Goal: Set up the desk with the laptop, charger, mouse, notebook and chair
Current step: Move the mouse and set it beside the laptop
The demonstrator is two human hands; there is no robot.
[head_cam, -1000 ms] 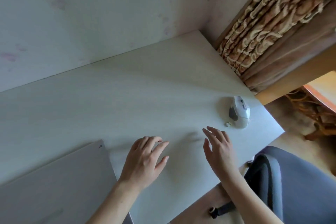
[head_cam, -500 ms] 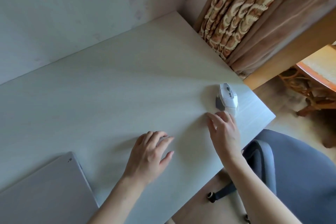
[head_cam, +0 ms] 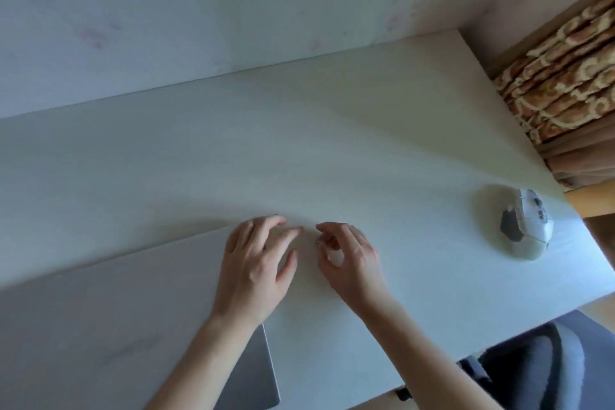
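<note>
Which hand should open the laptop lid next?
Left, probably. The left hand already rests over the closed laptop, near its right corner. The right hand is beside it over the bare desk, pinching something tiny.

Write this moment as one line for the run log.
left hand: rests on closed laptop corner | right hand: pinches small dongle beside laptop | mouse: untouched, desk right
</note>
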